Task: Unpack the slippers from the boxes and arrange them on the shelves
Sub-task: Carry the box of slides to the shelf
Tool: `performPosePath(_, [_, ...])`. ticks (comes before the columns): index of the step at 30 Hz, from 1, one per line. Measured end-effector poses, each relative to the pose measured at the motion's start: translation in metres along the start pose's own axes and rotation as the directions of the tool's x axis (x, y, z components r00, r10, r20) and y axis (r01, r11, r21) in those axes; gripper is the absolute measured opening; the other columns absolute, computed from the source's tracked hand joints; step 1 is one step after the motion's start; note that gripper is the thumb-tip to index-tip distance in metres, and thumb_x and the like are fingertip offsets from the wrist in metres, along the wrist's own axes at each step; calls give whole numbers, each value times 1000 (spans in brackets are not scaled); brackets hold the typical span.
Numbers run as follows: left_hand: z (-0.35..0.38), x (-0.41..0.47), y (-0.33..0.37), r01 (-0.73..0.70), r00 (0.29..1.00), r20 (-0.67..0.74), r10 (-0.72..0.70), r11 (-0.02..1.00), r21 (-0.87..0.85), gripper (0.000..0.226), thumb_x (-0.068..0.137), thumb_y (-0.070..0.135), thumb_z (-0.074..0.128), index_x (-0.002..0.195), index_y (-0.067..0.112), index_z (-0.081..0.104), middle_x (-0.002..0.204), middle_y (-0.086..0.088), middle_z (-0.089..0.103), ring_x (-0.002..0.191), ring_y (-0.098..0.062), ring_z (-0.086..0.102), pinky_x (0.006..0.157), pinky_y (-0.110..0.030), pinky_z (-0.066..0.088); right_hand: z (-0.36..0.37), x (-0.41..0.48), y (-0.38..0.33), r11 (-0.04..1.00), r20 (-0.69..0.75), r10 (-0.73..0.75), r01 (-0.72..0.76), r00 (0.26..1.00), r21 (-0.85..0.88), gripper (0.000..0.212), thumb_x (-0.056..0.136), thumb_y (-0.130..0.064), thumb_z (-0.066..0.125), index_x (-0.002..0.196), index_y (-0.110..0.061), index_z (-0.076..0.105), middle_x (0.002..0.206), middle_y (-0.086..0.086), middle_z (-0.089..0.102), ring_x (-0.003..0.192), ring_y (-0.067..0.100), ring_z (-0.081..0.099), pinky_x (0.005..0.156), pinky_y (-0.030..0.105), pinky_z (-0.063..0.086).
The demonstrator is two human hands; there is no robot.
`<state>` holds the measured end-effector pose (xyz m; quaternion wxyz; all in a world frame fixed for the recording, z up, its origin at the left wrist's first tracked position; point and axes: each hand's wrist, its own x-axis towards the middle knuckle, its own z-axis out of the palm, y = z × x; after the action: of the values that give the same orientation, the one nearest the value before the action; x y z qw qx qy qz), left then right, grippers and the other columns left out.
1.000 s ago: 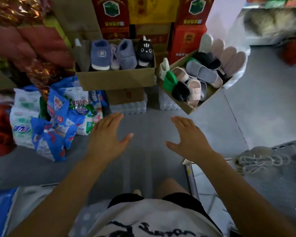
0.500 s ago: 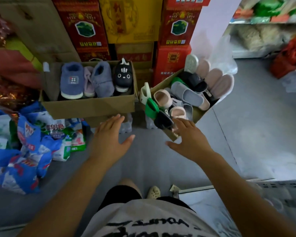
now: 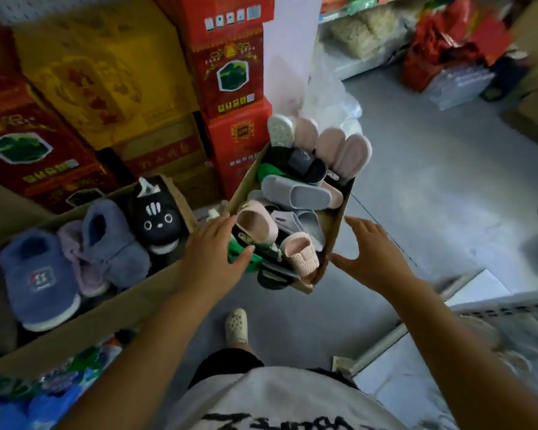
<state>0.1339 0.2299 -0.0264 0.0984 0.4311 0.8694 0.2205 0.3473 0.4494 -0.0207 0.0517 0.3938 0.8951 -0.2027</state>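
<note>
The slipper box (image 3: 334, 231) lay between my 2 hands, its long axis running away from me. My left hand (image 3: 213, 252) was at its left wall and my right hand (image 3: 371, 259) just beside its right wall. Both had fingers straight, holding nothing.

A grey floor (image 3: 448, 187) is being shown across the middle and right of the frame, and it is being crossed by a thin dark seam (image 3: 385, 232) running toward the lower right. The upper left is being filled by stacked red cartons (image 3: 230, 57) and a yellow carton (image 3: 100, 72), with a white perforated panel (image 3: 28, 7) being glimpsed above them at the top edge. A pale upright panel (image 3: 292, 41) is being seen at top centre. At the upper right a low white shelf (image 3: 367, 65) is being occupied by pale sacks (image 3: 364, 35), and red bags (image 3: 441, 51) are being seen piled beside it. The scene is being lit dimly, the floor more brightly toward the right
</note>
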Motion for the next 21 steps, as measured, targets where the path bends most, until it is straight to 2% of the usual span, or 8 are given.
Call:
performPosePath(6, [-11,105,-40,-156,981,133,142,983,100,71,91,54,53,147,10,50,152,-12,50,141,-33,44,115,-52,36,9,33,-21,984,-23,166,-164,986,63,90,86,-58,71,158,-24,28,161,0,35,147,24,31,111,43,41])
performPosePath(9, [-2,145,-53,-205,961,220,170,967,150,67,96,48,61,150,12,47,155,-11,46,144,-30,40,117,-51,33,17,44,-22,964,3,253,-252,967,87,89,87,-59,70,158,-26,27,162,-1,34,147,23,31,110,45,42])
performPosePath(16, [39,210,-62,-159,935,344,89,971,180,67,97,46,59,153,13,40,158,-8,42,147,-28,35,119,-50,29,37,86,16,924,90,351,-360,932,127,90,87,-59,69,158,-23,27,162,2,33,147,24,32,112,46,40])
performPosePath(21, [64,245,-62,-52,929,368,-34,973,223,65,97,45,60,149,9,44,153,-12,48,141,-33,42,113,-48,37,46,133,51,889,173,402,-429,899,159,89,88,-57,70,158,-25,26,164,2,31,148,26,32,115,47,38])
